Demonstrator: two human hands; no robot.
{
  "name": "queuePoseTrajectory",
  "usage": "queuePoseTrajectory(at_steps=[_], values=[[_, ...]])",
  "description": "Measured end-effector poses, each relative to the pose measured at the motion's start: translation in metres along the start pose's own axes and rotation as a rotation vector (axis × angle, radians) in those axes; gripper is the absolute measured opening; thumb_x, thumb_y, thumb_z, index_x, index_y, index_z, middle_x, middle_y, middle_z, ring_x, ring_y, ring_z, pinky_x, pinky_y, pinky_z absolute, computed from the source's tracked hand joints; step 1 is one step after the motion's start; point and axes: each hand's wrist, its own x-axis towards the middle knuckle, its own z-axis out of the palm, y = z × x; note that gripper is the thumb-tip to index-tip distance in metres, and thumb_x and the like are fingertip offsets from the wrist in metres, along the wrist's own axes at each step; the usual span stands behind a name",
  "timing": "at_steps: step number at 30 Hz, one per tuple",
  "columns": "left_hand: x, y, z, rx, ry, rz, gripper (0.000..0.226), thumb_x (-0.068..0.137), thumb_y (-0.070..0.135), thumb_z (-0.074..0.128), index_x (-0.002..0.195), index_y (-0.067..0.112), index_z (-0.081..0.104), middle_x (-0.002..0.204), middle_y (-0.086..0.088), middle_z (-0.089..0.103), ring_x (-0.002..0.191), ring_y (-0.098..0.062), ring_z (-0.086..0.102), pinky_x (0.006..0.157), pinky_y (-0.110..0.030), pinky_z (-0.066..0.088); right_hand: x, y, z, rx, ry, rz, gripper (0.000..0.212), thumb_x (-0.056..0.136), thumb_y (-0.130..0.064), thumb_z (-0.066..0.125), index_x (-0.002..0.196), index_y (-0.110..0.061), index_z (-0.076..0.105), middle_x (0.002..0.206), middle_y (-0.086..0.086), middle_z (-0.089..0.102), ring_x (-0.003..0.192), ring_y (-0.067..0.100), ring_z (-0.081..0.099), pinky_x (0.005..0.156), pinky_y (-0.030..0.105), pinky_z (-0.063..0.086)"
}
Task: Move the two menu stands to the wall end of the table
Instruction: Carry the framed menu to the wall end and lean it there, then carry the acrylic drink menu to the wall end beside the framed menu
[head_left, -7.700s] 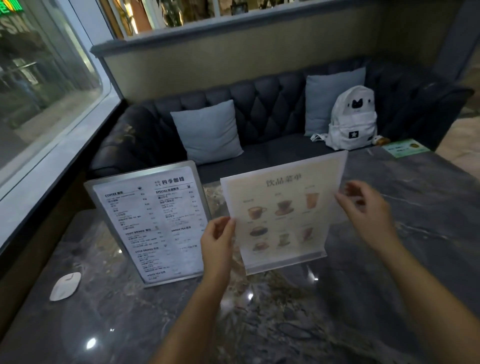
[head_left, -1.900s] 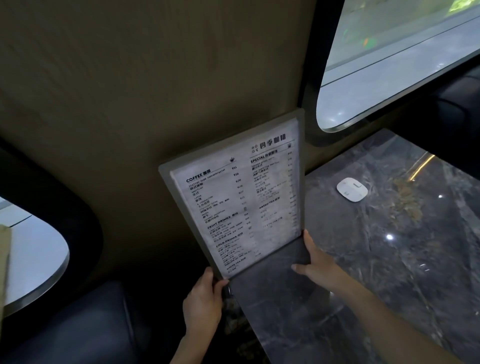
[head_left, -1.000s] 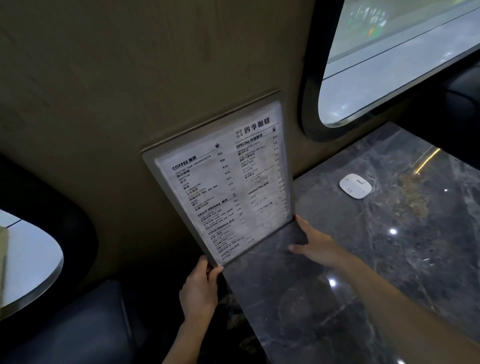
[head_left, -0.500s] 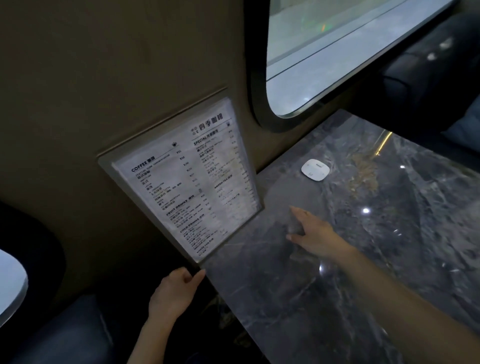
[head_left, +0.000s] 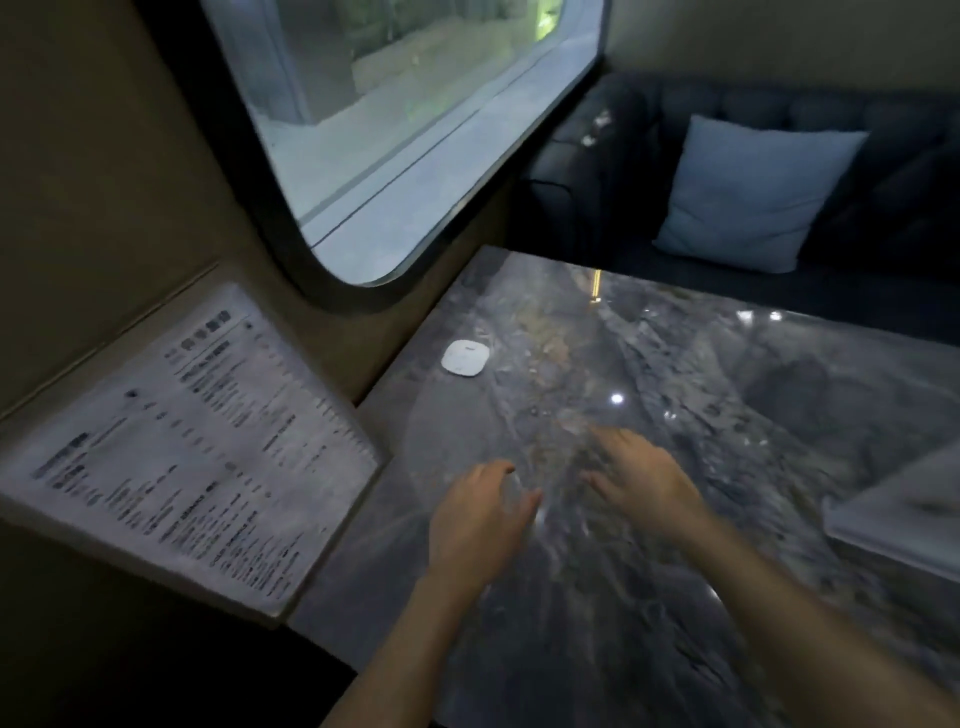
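Observation:
The text menu stand stands at the table's left end against the tan wall, with no hand on it. Only a blurred corner of the second menu stand shows at the right edge. My left hand and my right hand hover side by side over the dark marble table, fingers spread and holding nothing. The picture is motion-blurred.
A small white disc lies on the table near the wall. A rounded window is set above the table's far left. A dark sofa with a pale blue cushion runs along the far side.
Both hands have let go of the text menu stand, which stays against the wall. They have moved right over the table, and my view has swung right, bringing the second stand's corner into view.

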Motion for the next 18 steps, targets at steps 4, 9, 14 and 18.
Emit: queuePoseTrajectory(at_steps=[4,9,14,18], values=[[0.009,0.046,0.033,0.004,-0.079,0.188,0.039,0.083,0.044,0.056,0.112,0.017,0.057,0.116,-0.007,0.063,0.110,-0.024,0.055,0.091,-0.035,0.042,-0.048,0.041,-0.018,0.035,0.091,0.164,0.055,0.084,-0.032,0.057,0.134,-0.019,0.039,0.135,0.010,0.050,0.121,0.029,0.048,0.098,0.042,0.040],[0.010,0.101,0.071,-0.026,-0.210,0.327,0.038,0.084,0.039,0.057,0.110,0.012,0.058,0.114,-0.010,0.064,0.109,-0.025,0.056,0.094,-0.034,0.042,-0.113,0.095,-0.034,0.030,0.194,0.371,0.054,0.083,-0.028,0.058,0.132,-0.014,0.041,0.134,0.014,0.051,0.122,0.029,0.047,0.098,0.038,0.037],[0.007,0.155,0.104,-0.042,-0.313,0.431,0.036,0.084,0.037,0.058,0.109,0.011,0.059,0.114,-0.011,0.065,0.108,-0.024,0.058,0.090,-0.033,0.044,-0.181,0.144,-0.050,0.071,0.253,0.578,0.050,0.084,-0.029,0.057,0.129,-0.015,0.043,0.130,0.013,0.054,0.121,0.028,0.048,0.095,0.037,0.040],[0.010,0.190,0.126,-0.009,-0.365,0.480,0.036,0.084,0.041,0.056,0.110,0.016,0.058,0.116,-0.007,0.065,0.108,-0.024,0.058,0.089,-0.034,0.045,-0.225,0.176,-0.067,0.089,0.270,0.711,0.052,0.086,-0.031,0.055,0.133,-0.018,0.039,0.132,0.012,0.052,0.119,0.029,0.049,0.093,0.040,0.044]])
